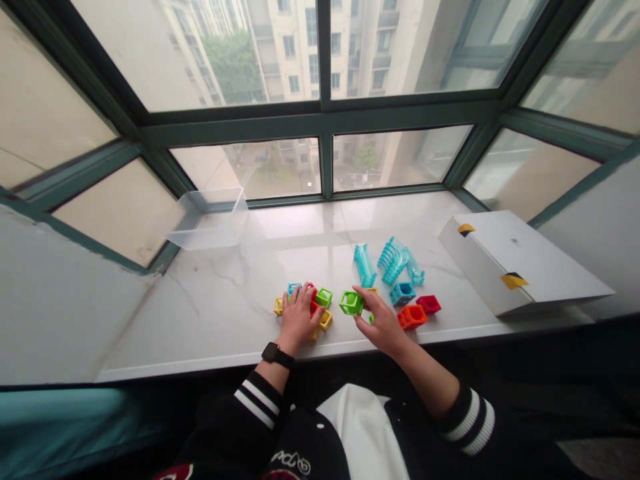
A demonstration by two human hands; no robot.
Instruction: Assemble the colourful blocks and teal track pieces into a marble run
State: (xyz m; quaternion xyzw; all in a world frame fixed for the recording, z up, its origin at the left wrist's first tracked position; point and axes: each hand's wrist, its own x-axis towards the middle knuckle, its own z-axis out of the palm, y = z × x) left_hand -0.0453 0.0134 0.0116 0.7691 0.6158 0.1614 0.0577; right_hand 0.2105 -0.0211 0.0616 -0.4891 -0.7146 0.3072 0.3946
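Observation:
My right hand (383, 325) pinches a green open-frame toy block (351, 303) between thumb and fingers, a little above the sill. Over a cluster of small coloured blocks rests my left hand (299, 315), its fingers spread. Around that hand sit a blue block (294, 289), a yellow block (279, 306), another green block (325, 297) and a yellow block (325, 320); red and orange ones are partly hidden under the fingers. Right of my right hand lie a blue block (403, 293), an orange block (413, 317) and a red block (429, 305).
Clear blue track pieces (393, 260) lie behind the blocks. A clear plastic bin (213, 220) stands at the back left. At the right is a white box (520, 260) with yellow-black tabs. Windows border the marble sill (200, 313), whose front edge is close to my body.

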